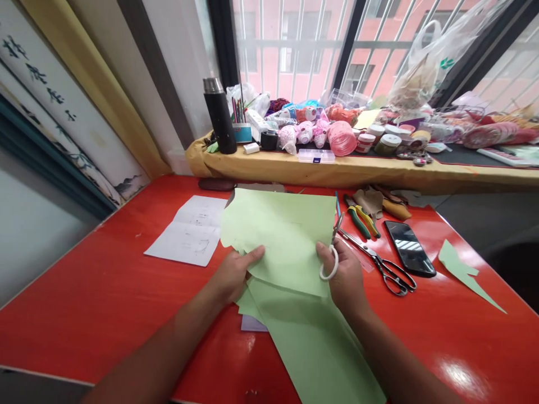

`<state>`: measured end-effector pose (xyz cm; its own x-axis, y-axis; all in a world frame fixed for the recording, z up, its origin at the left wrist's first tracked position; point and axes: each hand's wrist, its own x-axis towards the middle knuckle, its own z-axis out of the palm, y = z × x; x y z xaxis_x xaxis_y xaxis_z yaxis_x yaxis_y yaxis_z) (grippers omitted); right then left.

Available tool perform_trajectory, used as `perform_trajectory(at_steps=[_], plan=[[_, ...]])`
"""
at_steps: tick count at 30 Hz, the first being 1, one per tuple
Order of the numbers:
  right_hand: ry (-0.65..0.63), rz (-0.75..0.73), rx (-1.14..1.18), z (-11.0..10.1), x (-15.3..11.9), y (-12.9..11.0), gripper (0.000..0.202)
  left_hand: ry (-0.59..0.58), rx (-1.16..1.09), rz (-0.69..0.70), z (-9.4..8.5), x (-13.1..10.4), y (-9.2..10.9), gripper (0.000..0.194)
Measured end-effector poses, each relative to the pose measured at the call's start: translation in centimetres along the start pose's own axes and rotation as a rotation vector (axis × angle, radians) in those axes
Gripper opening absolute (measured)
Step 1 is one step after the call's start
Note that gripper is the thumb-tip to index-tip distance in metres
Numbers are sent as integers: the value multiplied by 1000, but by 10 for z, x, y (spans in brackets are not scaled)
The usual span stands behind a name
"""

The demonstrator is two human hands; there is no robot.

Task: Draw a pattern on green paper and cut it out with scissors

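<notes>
A pale green sheet (pixel 282 235) with an uneven left edge is held up between both hands. My left hand (pixel 236 272) pinches its lower left edge, thumb on top. At its right edge my right hand (pixel 343 272) grips the sheet, and small scissors with a white handle (pixel 334 264) hang at these fingers, blades pointing up. Below the held sheet lies a larger green sheet (pixel 311 336), reaching to the front edge of the view. A bit of pale purple paper (pixel 253 324) shows under the green paper.
On the red table (pixel 126 297) lie a white paper with drawings (pixel 193 230), large scissors (pixel 385 269), pliers (pixel 362 220), a black phone (pixel 409 247) and a green scrap (pixel 465 269). A black thermos (pixel 219 118) and craft supplies stand on the windowsill.
</notes>
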<state>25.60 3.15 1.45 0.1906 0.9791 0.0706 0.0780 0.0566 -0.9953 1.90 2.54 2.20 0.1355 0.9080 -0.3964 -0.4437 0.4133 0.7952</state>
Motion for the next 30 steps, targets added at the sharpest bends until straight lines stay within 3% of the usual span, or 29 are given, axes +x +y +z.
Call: perform_trajectory(at_steps=[3,6,10,17,24,30], plan=[[-89,39,11,3,-3,-1,35,111,-27,65,-4,3,6,38],[-90,69,4,4,-4,-2,36,188,32,179,-9,6,10,41],[-109,78,14,4,-3,-4,37,219,84,241,-13,6,15,44],[-305,119,81,1,-4,-5,51,311,0,309,-23,8,32,48],[-575,45,-16,2,-11,4,66,539,-177,392,-35,15,45,19],[-765,94,-45,7,-17,7,66,462,-312,437,-25,14,33,11]])
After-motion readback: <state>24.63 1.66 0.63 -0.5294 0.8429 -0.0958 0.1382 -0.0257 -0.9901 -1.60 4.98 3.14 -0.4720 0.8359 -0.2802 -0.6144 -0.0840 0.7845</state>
